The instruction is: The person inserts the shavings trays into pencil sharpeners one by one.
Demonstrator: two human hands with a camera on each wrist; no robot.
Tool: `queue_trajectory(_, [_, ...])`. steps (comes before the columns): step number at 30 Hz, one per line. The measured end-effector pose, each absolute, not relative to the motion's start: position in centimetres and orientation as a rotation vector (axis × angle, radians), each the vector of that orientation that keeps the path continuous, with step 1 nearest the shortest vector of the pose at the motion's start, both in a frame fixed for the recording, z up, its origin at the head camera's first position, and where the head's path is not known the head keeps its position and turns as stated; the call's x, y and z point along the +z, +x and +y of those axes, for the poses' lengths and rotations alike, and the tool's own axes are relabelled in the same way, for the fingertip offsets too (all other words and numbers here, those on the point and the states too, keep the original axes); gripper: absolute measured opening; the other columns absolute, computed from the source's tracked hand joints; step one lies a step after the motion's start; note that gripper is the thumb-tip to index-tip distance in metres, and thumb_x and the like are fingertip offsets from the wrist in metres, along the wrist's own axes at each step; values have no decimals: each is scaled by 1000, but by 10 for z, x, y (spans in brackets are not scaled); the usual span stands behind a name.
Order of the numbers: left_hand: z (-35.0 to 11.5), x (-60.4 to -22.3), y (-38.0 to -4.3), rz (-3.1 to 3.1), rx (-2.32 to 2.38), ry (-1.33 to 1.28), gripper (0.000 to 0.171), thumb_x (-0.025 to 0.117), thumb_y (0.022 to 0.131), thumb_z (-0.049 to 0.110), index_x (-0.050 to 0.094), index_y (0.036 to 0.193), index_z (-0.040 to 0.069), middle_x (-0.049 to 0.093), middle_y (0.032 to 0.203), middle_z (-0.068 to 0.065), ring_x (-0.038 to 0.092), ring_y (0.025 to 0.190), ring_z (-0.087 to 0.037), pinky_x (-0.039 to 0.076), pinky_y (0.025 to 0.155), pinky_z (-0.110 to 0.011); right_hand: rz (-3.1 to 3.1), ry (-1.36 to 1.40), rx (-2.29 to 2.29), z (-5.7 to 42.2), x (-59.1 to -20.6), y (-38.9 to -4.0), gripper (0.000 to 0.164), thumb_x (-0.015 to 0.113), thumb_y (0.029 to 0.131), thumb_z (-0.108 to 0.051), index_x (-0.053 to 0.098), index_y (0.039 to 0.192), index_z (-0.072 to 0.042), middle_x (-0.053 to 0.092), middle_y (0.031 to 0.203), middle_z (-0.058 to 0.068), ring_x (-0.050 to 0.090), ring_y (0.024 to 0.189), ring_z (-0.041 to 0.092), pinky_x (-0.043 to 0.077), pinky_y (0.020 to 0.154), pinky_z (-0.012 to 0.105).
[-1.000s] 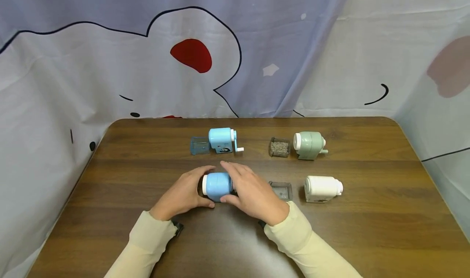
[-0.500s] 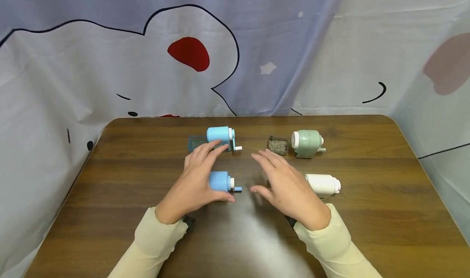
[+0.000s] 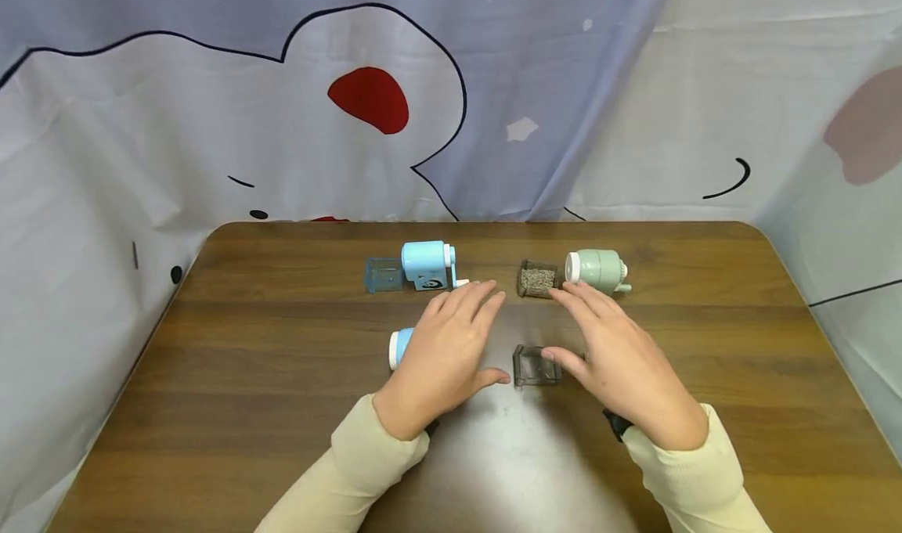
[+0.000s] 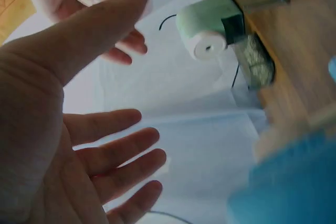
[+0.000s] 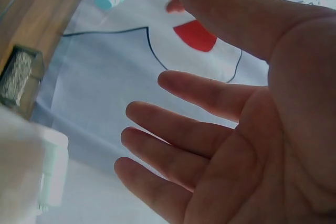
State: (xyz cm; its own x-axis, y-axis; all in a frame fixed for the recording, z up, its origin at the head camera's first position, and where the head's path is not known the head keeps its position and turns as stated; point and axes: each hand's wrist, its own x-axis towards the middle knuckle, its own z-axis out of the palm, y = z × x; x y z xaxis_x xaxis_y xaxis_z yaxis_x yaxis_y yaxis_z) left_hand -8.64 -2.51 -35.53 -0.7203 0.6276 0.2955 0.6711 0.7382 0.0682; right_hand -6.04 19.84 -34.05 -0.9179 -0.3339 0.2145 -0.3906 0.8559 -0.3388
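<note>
My left hand (image 3: 444, 357) hovers, fingers extended and thumb apart, over the blue crank pencil sharpener (image 3: 399, 348), covering most of it in the head view. My right hand (image 3: 630, 365) is likewise spread, empty, and hides the white pencil sharpener in the head view; a blurred pale part of that sharpener (image 5: 23, 166) shows in the right wrist view. Between the hands lies a smoky clear shavings drawer (image 3: 537, 367), close to the right thumb. Beyond the right fingertips stands a green pencil sharpener (image 3: 597, 269), with a drawer full of shavings (image 3: 538, 280) on its left.
At the back left of the wooden table (image 3: 247, 345) stands a light-blue pencil sharpener (image 3: 424, 261) with a panda picture and a white crank knob. Its transparent blue drawer (image 3: 384, 275) sits beside it. A patterned curtain (image 3: 521, 87) hangs behind the table.
The right hand lets go of the blue pencil sharpener and moves right, over the white one. The left hand leaves its sides and shifts right above it. The sharpeners stay in place.
</note>
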Motion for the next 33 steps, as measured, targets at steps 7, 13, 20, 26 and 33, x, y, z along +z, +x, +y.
queue_trajectory(7, [1,-367,-82,-2718,-157,-1095,98,76,65,58,44,137,-1,44,140,-14,39,128,-26,34,103,-38,-2900,527,578,212,-340,-58,67,72,81,-33,46,137,-6,42,141,17,34,130,36,37,95,57])
queue_trajectory(13, [14,-385,-83,-2842,-206,-1121,96,78,65,53,44,137,1,43,141,-14,41,126,-26,37,102,-39,-2944,496,569,219,-343,-59,66,69,84,-35,45,138,-6,41,141,20,34,129,39,35,96,59])
queue_trajectory(20, [27,-401,-84,-2981,-279,-1073,98,80,64,50,41,139,0,42,141,-15,42,125,-28,37,101,-44,-2921,471,571,229,-343,-58,63,68,85,-38,47,136,-7,43,139,18,35,128,38,35,96,58])
queue_trajectory(26, [31,-410,-86,-3021,-330,-1064,99,84,59,47,44,138,3,46,137,-11,46,120,-26,38,100,-43,-2929,457,561,235,-345,-58,64,64,87,-41,46,136,-5,43,139,19,37,126,40,35,95,59])
queue_trajectory(33, [29,-417,-89,-3050,-328,-1051,87,85,62,37,49,135,5,52,131,-10,49,117,-24,40,99,-38,-2913,472,554,241,-346,-59,64,63,88,-43,46,136,-5,46,136,20,41,123,41,37,93,59])
